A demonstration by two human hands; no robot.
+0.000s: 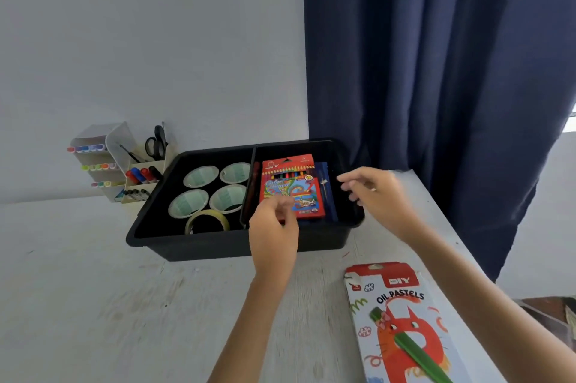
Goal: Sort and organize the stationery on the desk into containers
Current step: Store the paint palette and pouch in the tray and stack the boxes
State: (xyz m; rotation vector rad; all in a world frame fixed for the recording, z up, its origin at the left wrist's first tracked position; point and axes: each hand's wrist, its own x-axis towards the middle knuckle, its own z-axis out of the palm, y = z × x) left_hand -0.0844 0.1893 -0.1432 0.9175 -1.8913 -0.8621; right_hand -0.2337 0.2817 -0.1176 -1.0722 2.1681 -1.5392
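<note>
The left hand (274, 226) curls its fingers at the near edge of the coloured-pencil box (291, 183), blurred; whether they pinch it I cannot tell; the right hand (374, 192) hovers at its three o'clock, fingers loose, holding nothing; the box lies in the black bin's (193, 245) right compartment atop darker items, so it may settle crooked; the oil pastels box (402, 320) lies on the desk at five o'clock; tape rolls (201, 176) fill the left compartment, out of the way.
</note>
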